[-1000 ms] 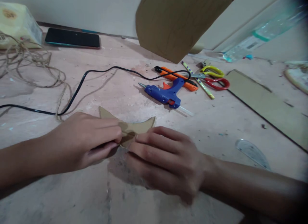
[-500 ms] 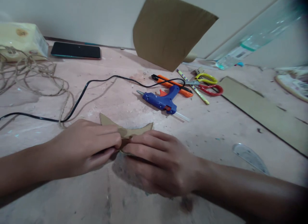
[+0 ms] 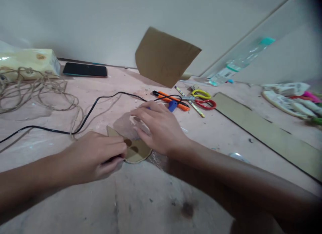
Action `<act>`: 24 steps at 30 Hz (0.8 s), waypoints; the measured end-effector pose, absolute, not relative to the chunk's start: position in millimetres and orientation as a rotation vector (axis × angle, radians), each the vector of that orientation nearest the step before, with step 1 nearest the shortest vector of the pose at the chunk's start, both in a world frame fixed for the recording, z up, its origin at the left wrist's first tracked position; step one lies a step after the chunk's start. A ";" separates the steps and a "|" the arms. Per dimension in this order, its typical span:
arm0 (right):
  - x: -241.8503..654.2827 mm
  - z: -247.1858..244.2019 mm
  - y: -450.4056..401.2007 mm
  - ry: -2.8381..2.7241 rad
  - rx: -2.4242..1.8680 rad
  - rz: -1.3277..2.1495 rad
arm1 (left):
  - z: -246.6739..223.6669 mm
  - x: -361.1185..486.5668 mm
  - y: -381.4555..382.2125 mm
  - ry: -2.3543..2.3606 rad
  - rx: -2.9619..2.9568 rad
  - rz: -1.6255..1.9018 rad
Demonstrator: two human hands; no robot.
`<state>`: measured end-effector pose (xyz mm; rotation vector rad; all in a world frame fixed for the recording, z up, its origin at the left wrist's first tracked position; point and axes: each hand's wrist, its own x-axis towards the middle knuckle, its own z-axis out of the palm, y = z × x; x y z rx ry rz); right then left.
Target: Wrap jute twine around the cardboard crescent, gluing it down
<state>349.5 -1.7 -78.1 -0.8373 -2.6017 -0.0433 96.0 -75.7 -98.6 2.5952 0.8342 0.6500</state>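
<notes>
My left hand (image 3: 97, 157) pinches a small curved cardboard cutout (image 3: 136, 151) against the floor, thumb and fingers on its left end. My right hand (image 3: 158, 126) is off the cutout and stretched forward with fingers spread, lying over the blue glue gun (image 3: 172, 105). Only the gun's handle shows past my fingers. The gun's black cord (image 3: 88, 116) runs off to the left across the floor.
An orange cutter (image 3: 176, 99), a pencil (image 3: 191, 102) and yellow-and-red scissors (image 3: 204, 99) lie behind the gun. A cardboard sheet (image 3: 163, 56) leans on the wall; a cardboard strip (image 3: 264, 130) lies right. Twine (image 3: 37, 90), tissue box (image 3: 30, 59), phone (image 3: 84, 70) and bottle (image 3: 238, 61) sit around.
My right hand let go of the cutout and reached forward onto the glue gun. The left hand kept hold of the cutout. The camera tilted up.
</notes>
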 end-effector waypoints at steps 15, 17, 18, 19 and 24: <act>351.4 -95.3 -5.8 -2.448 -0.715 -0.167 | -99.7 97.2 -74.8 0.857 2.620 0.660; 351.7 -95.9 -6.3 -2.469 -0.701 -0.142 | -99.2 97.9 -75.2 0.859 2.616 0.670; 352.0 -96.4 -6.4 -2.473 -0.701 -0.128 | -98.8 98.2 -75.3 0.861 2.615 0.675; 352.2 -96.9 -6.4 -2.466 -0.706 -0.115 | -98.4 98.4 -75.5 0.861 2.615 0.680; 353.1 -99.6 -4.4 -2.392 -0.705 -0.084 | -96.0 98.3 -76.1 0.850 2.609 0.683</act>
